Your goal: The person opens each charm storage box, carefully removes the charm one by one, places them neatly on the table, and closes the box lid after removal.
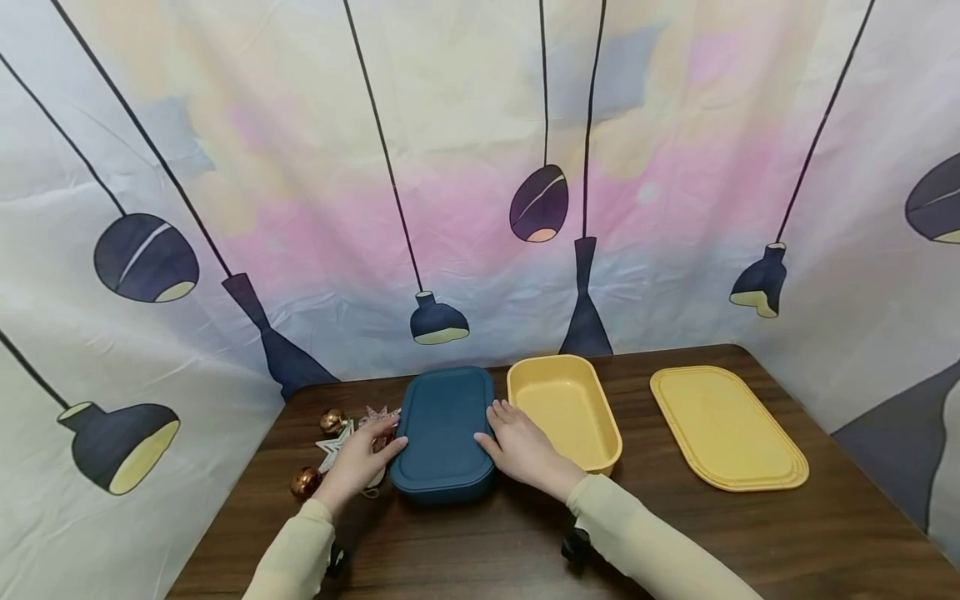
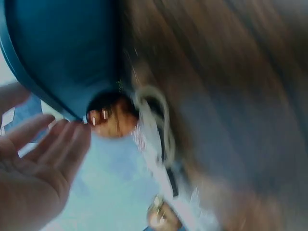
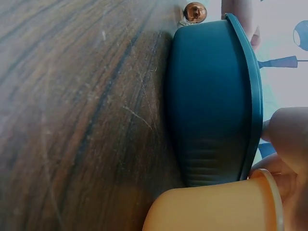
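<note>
A dark blue box (image 1: 446, 429) with its lid on sits near the middle of the table, between both hands. At its left edge is my left hand (image 1: 363, 458), its fingers loosely extended by the lid's rim. Along the right edge lies my right hand (image 1: 521, 446), thumb and fingertips at the lid. The right wrist view shows the blue box's side wall (image 3: 211, 101) standing on the table, with the right hand (image 3: 288, 144) at the rim. A copper ball (image 2: 113, 115) lies close beside the box in the blurred left wrist view.
Right of the blue box stands a yellow box (image 1: 562, 417) without a lid. A yellow lid (image 1: 731, 429) lies flat farther right. Christmas ornaments lie on the left, among them a white star (image 1: 335, 447) and a copper ball (image 1: 306, 482). A printed cloth (image 1: 480, 208) hangs behind the table.
</note>
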Motion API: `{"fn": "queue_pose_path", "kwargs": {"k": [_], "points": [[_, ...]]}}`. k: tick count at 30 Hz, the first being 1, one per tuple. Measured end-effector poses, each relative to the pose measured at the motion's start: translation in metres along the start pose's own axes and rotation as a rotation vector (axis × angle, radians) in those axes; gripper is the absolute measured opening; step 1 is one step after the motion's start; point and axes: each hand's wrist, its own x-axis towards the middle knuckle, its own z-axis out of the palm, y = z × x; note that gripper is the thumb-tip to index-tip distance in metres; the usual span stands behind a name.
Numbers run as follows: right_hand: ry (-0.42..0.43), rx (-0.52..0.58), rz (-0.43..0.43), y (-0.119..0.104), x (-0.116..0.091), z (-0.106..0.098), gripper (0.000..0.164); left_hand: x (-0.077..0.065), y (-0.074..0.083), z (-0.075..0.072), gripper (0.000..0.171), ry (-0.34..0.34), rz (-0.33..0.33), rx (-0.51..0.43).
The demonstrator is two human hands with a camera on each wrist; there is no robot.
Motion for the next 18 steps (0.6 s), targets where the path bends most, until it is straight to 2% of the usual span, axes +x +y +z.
{"fn": "queue_pose_path", "kwargs": {"k": [3,7,9,13,18], "points": [[-0.042,0.022,0.003,0.001,-0.005,-0.004,0.073,0.000,-0.002,-0.003,0.068,-0.058,0.094,0.089],[-0.090,0.024,-0.001,0.002,-0.010,-0.008,0.092,0.000,-0.001,-0.003,0.083,-0.151,0.133,0.159],[-0.108,0.018,-0.008,0.004,-0.012,-0.007,0.097,-0.001,-0.001,-0.003,0.090,-0.200,0.135,0.180],[-0.137,0.003,-0.024,0.006,-0.014,-0.005,0.099,-0.003,-0.002,-0.001,0.100,-0.271,0.106,0.146],[-0.140,0.003,-0.039,0.008,-0.015,-0.003,0.099,-0.005,-0.004,0.000,0.107,-0.305,0.075,0.089]]}}
